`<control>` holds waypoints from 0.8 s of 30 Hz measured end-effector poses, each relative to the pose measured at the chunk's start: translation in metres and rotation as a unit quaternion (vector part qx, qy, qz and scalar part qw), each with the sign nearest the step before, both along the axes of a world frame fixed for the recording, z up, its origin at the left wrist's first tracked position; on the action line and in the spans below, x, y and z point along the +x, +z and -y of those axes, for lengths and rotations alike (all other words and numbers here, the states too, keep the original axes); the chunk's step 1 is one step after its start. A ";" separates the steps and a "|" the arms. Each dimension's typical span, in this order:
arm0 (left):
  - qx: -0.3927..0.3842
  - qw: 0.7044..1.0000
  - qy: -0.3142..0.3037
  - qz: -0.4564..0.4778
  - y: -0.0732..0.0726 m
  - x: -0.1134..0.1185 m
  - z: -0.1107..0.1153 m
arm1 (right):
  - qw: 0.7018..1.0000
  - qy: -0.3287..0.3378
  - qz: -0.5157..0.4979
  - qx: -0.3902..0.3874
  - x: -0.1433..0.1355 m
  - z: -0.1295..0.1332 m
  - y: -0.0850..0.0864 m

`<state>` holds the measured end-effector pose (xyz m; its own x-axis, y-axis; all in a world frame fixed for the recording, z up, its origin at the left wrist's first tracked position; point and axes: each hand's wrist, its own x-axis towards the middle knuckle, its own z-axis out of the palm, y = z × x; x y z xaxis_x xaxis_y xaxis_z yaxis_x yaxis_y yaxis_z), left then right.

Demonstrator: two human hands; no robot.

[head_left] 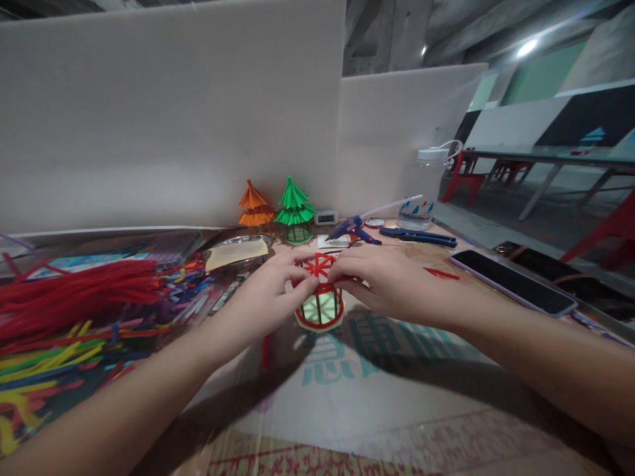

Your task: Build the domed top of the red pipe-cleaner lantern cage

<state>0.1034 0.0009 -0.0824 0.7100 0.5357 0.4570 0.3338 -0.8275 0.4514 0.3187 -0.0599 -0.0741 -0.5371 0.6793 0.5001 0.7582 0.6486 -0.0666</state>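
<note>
In the middle of the table stands a small red pavilion frame [320, 318] with dark posts, a pale base and red spokes across its top. My left hand [278, 284] grips its upper rim from the left, thumb toward me. From the right, my right hand [372, 274] pinches the same rim with bent fingers. Parts of the frame's top are hidden behind the fingers. Behind it are a finished-looking green pavilion model [295, 210] and an orange pavilion model [255, 208], both with tiered pointed roofs.
A blue glue gun [350, 229], a blue utility knife [419, 237], a water bottle [421, 188] and a phone [513, 281] lie to the right. Red pipe cleaners [84, 297] and other coloured strips cover the left. A white panel [169, 119] stands behind.
</note>
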 end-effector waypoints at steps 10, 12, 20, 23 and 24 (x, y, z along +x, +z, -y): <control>0.002 1.000 0.022 -0.020 0.003 -0.002 0.002 | 1.000 0.008 0.009 0.010 0.000 0.000 -0.002; 0.004 1.000 0.017 -0.015 0.002 -0.002 0.001 | 1.000 0.008 0.011 0.015 0.000 0.001 -0.001; -0.001 1.000 0.010 -0.007 0.003 -0.001 0.002 | 0.999 -0.006 -0.022 -0.028 0.002 -0.001 0.001; 0.013 1.000 0.006 -0.007 0.002 -0.001 0.002 | 0.999 -0.003 -0.025 -0.040 0.003 0.000 0.002; 0.027 1.000 0.006 -0.010 0.002 -0.001 0.001 | 0.998 -0.005 -0.029 -0.049 0.004 0.001 0.003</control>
<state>0.1019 -0.0006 -0.0806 0.7121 0.5203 0.4714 0.3528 -0.8457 0.4005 0.3223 -0.0606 -0.0711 -0.5024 0.7315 0.4609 0.7574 0.6295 -0.1736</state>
